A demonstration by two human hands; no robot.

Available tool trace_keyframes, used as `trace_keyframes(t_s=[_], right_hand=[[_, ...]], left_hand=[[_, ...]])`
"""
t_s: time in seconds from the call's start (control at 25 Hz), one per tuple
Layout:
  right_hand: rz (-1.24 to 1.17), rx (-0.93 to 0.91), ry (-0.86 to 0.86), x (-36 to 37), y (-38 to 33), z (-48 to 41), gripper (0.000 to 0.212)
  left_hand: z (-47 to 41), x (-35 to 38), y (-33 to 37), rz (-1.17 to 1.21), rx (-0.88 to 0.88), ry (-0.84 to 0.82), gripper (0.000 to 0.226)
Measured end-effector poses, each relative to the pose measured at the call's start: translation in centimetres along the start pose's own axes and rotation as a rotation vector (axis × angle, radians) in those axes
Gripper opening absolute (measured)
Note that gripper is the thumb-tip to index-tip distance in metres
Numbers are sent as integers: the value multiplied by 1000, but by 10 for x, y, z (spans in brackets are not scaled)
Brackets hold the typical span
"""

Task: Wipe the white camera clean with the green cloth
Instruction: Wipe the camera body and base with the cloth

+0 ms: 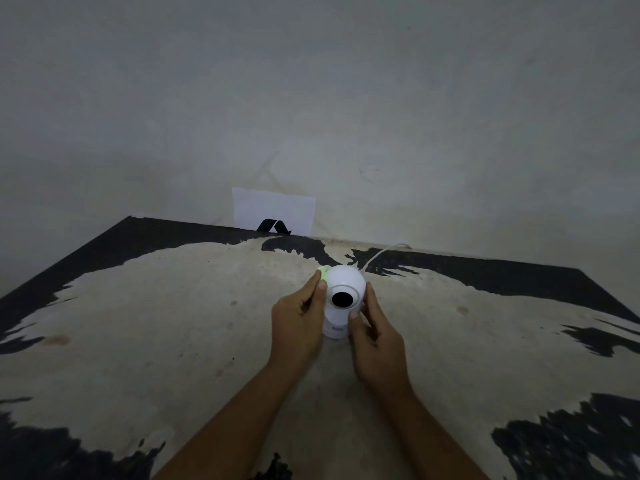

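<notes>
A white dome camera [344,282] with a round black lens facing me stands upright on the table near its middle. My left hand [298,320] presses a small piece of green cloth [323,273] against the camera's upper left side; only a bright green edge shows past the fingers. My right hand [375,337] grips the camera's right side and base, thumb on the front beside the lens. A white cable [381,252] runs from behind the camera toward the wall.
The table [173,323] has a worn beige top with black patches along its edges. A white paper with a black mark [273,211] leans on the grey wall at the table's far edge.
</notes>
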State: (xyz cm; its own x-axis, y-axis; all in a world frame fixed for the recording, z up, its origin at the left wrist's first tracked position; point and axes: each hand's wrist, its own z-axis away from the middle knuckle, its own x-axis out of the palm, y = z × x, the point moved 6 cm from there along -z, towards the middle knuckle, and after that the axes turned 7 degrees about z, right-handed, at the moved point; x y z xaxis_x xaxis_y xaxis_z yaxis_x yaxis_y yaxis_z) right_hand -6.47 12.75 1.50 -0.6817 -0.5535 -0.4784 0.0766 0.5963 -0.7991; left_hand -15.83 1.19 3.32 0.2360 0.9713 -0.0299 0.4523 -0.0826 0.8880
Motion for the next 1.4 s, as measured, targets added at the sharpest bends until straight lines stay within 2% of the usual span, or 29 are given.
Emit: trace_keyframes(t_s=[0.24, 0.4, 0.56, 0.6, 0.72, 0.88, 0.92, 1.04, 1.12, 1.24, 1.4], right_hand=[[-4, 4, -36, -1, 1, -2, 50], [-16, -3, -15, 1, 3, -3, 50], [-19, 11, -25, 2, 9, -6, 49], [-30, 11, -25, 3, 10, -6, 50], [-45, -5, -11, 2, 9, -4, 54], [-22, -17, -28, 3, 9, -4, 59], [-9, -20, -31, 3, 9, -4, 60], [-3, -47, -6, 2, 6, -3, 64], [6, -60, 11, 1, 5, -3, 67], [17, -65, 0, 3, 6, -3, 70], [-30, -44, -22, 5, 9, -3, 71]], left_hand=[[-21, 15, 27, -141, 286, -266, 30], [-24, 11, 21, -216, 253, -243, 34], [-16, 20, 31, -328, 482, -423, 31], [-19, 18, 28, -311, 439, -414, 30], [-24, 6, 15, -243, 240, -244, 34], [-11, 8, 19, -232, 415, -341, 37], [-10, 8, 17, -212, 402, -341, 38], [-6, 2, 1, -118, 133, -212, 40], [2, -1, -8, -111, 33, -166, 40], [6, -5, -8, -66, 29, -148, 38], [-2, -1, 6, -74, 124, -181, 37]])
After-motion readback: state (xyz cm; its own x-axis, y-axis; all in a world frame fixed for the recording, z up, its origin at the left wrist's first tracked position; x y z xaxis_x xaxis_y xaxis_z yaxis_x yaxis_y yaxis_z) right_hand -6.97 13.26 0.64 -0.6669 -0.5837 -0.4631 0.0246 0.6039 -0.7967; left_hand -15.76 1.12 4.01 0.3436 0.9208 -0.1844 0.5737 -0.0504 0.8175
